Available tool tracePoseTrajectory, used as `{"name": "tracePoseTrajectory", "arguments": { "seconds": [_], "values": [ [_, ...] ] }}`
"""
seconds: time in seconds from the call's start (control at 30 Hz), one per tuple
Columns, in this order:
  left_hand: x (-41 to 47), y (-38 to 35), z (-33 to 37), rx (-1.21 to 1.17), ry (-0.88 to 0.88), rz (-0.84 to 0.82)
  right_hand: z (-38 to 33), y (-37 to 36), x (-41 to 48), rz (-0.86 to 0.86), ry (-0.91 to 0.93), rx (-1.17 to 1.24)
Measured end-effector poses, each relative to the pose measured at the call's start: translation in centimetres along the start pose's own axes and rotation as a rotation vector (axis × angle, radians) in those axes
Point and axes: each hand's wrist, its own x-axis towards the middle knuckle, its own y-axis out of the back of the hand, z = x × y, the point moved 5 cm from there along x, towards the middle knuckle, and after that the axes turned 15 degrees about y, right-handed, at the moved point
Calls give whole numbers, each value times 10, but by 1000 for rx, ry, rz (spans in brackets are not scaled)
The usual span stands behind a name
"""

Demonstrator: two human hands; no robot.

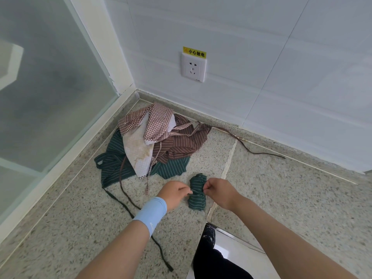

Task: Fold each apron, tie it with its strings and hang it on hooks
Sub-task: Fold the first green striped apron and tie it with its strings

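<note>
Both hands pinch the waist of a rolled green pinstriped apron (197,193): left hand (174,193), right hand (218,190). Beyond them, crumpled aprons (157,141) (checked, striped) heap on speckled stone counter (281,198).

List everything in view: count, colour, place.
apron bundle: one, dark green with pale stripes, on the stone surface between the hands
green apron: one, dark green striped, bottom of the corner pile
brown apron: one, brown striped, right side of the pile
checked apron: one, brown-and-white, top of the pile
pale cloth: one, white, stained, middle of the pile
socket: one, white, wall above the pile
warning label: one, yellow, above the socket
glass pane: one, frosted, left
stone surface: one, speckled grey
wristband: one, light blue, left forearm
left hand: pinches the bundle's middle
right hand: pinches the bundle's middle
</note>
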Motion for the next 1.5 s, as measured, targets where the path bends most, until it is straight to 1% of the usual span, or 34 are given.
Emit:
{"name": "tracePoseTrajectory", "arguments": {
  "seconds": [0.03,0.07,0.13,0.17,0.2,0.23,0.3,0.37,0.4,0.43,0.5,0.57,0.6,0.63,0.67,0.73,0.77,0.8,0.97,1.0,1.13,1.2,1.27,1.4,1.5],
  "values": [
    [1,1,1,-48,7,0,0,2,1,-4,0,-23],
    [3,0,2,-100,34,-42,1,4,2,-11,2,-57],
    [2,-6,5,-211,151,-149,-2,7,5,-40,22,-139],
    [2,-8,6,-240,218,-152,-5,7,6,-54,35,-158],
    [2,-8,7,-208,256,-107,-8,7,8,-65,51,-169],
    [3,-5,8,-130,254,-40,-11,5,10,-71,66,-176],
    [5,0,12,92,208,45,-15,5,13,-62,79,-177],
    [6,4,17,265,131,53,-13,10,14,-20,62,-129],
    [6,7,18,249,99,38,-11,13,14,-3,52,-111],
    [7,10,18,171,65,17,-9,15,14,5,46,-104],
    [3,13,16,-107,18,-38,-5,18,13,7,33,-65],
    [1,10,8,-366,19,-85,-6,18,15,-3,31,-34],
    [1,7,5,-433,34,-103,-6,17,17,-14,30,-35],
    [1,4,3,-420,44,-104,-5,17,19,-31,26,-46],
    [2,2,2,-329,49,-81,-4,17,20,-48,24,-62],
    [6,0,0,-44,65,-21,0,19,21,-63,14,-97],
    [9,0,-1,70,79,-4,1,19,21,-62,10,-103],
    [9,0,1,136,85,-3,2,19,21,-54,9,-105],
    [15,-1,14,148,148,-57,-3,11,25,-42,16,-91],
    [17,-3,13,145,159,-35,-4,11,26,-31,18,-74],
    [16,-3,1,-66,142,57,0,12,25,51,-26,126],
    [14,-1,-11,-100,136,82,6,12,24,17,-40,139],
    [15,1,-22,-63,135,93,16,12,21,0,-65,141],
    [20,6,-26,-65,151,105,28,7,18,21,-141,242],
    [20,8,-17,85,87,146,27,7,17,3,-152,233]
  ]
}}
